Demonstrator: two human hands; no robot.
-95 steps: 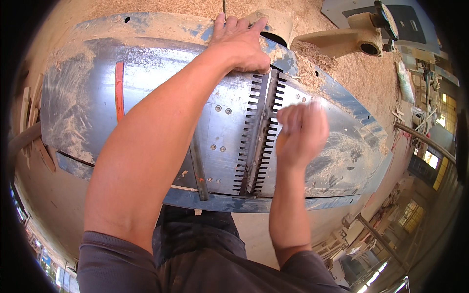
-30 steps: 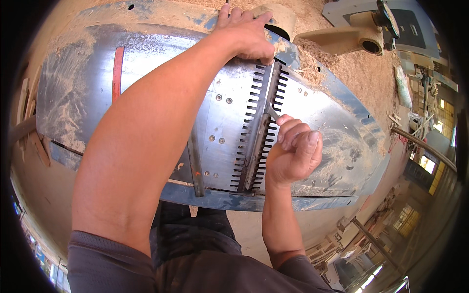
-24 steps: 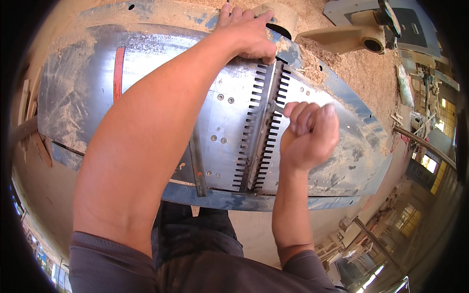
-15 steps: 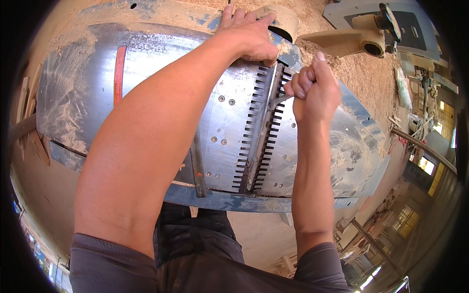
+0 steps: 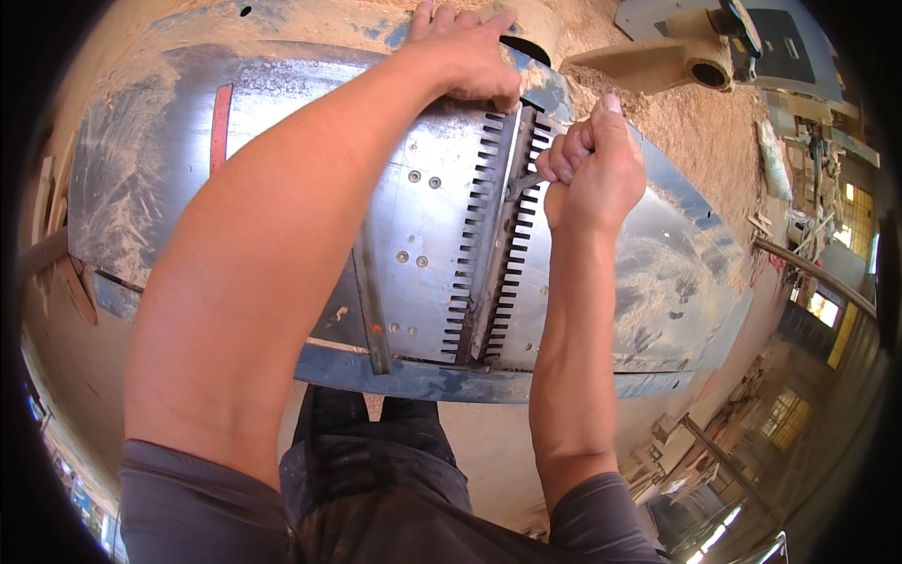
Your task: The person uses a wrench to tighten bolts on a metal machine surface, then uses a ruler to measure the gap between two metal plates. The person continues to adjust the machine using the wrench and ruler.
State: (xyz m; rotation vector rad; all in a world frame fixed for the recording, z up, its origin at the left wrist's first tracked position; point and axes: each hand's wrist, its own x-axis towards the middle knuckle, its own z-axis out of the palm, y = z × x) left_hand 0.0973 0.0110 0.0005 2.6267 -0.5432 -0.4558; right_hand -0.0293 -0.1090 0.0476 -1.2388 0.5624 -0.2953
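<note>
The right hand (image 5: pixel 594 169) has been moved up from the middle of the frame toward the top, and its fingers are being kept clamped on a small metal tool (image 5: pixel 522 184), now poked into the toothed slot (image 5: pixel 493 246) of the metal bench (image 5: pixel 658 282). The left hand (image 5: pixel 467 52) is being kept pressed flat, fingers spread, on the bench's top edge, so the work is being carried along the slot.

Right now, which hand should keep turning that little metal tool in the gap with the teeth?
The right hand, probably. It is closed around the small metal tool, whose tip sits at the toothed slot in the metal table. The left hand is pressing on the table's far edge, holding no tool.
</note>
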